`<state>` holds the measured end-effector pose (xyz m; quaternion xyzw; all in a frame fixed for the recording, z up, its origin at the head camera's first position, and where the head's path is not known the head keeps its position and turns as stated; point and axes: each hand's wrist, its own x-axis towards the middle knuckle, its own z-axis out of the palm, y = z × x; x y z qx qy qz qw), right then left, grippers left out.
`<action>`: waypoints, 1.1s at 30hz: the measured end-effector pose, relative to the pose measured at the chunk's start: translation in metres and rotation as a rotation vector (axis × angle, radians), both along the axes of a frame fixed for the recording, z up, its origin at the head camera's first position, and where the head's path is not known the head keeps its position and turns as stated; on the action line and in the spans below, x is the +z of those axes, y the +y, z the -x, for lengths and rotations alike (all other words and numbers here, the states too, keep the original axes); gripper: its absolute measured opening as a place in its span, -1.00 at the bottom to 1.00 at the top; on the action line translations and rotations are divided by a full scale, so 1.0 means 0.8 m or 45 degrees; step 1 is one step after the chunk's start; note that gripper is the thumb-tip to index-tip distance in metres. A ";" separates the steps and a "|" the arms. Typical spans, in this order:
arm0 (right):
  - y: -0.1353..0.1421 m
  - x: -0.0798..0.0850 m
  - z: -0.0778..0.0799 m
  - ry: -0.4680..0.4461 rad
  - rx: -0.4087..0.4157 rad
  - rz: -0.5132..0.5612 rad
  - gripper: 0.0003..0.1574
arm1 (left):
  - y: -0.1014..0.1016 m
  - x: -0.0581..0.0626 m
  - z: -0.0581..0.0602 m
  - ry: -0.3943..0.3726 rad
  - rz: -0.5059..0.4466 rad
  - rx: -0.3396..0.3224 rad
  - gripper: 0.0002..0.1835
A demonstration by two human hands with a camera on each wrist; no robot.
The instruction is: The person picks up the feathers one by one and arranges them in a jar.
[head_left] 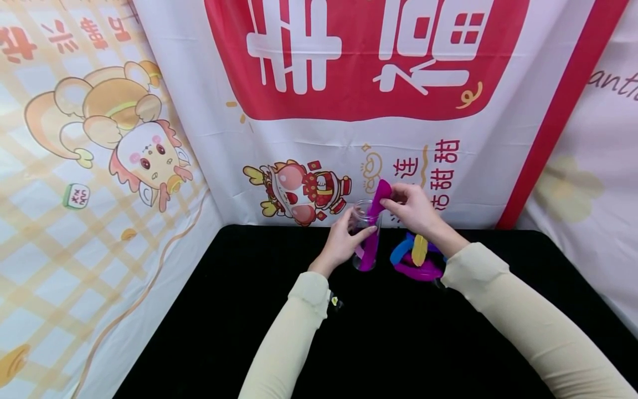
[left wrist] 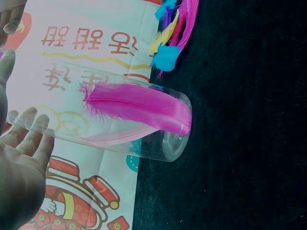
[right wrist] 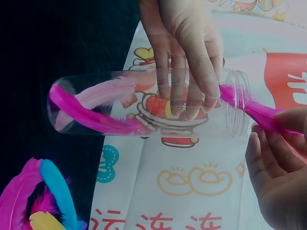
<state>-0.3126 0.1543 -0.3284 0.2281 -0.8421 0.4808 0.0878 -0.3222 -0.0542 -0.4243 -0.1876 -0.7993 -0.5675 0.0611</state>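
My left hand (head_left: 341, 242) holds a clear jar (right wrist: 243, 81) upright around its upper part, thumb on one side and fingers behind. Inside the jar lie a magenta feather (left wrist: 139, 106) and a pale pink feather (right wrist: 108, 92), both reaching down to its bottom. Over the mouth, my right hand (head_left: 413, 206) pinches another magenta feather (head_left: 381, 192) between thumb and fingers. In the right wrist view, the tip of that feather passes through the jar's neck. Only part of the right hand shows in the left wrist view, at the upper left.
Right of the jar, below my right forearm, lies a pile of feathers in magenta, blue (head_left: 401, 251), yellow (head_left: 420, 250) and purple. The black table (head_left: 399, 338) ends at a printed cloth backdrop (head_left: 234, 166) close behind the jar.
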 end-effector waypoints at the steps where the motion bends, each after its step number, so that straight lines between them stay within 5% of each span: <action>1: 0.000 -0.001 0.000 -0.005 0.005 -0.002 -0.80 | 0.000 0.000 0.000 0.003 -0.001 -0.003 -0.22; 21: -0.009 0.002 0.005 0.041 -0.004 -0.240 -0.79 | 0.000 -0.003 0.003 0.008 -0.018 -0.020 -0.28; 33: -0.014 0.001 0.009 -0.047 0.052 -0.253 -0.77 | 0.000 -0.002 0.002 0.006 0.007 -0.018 -0.32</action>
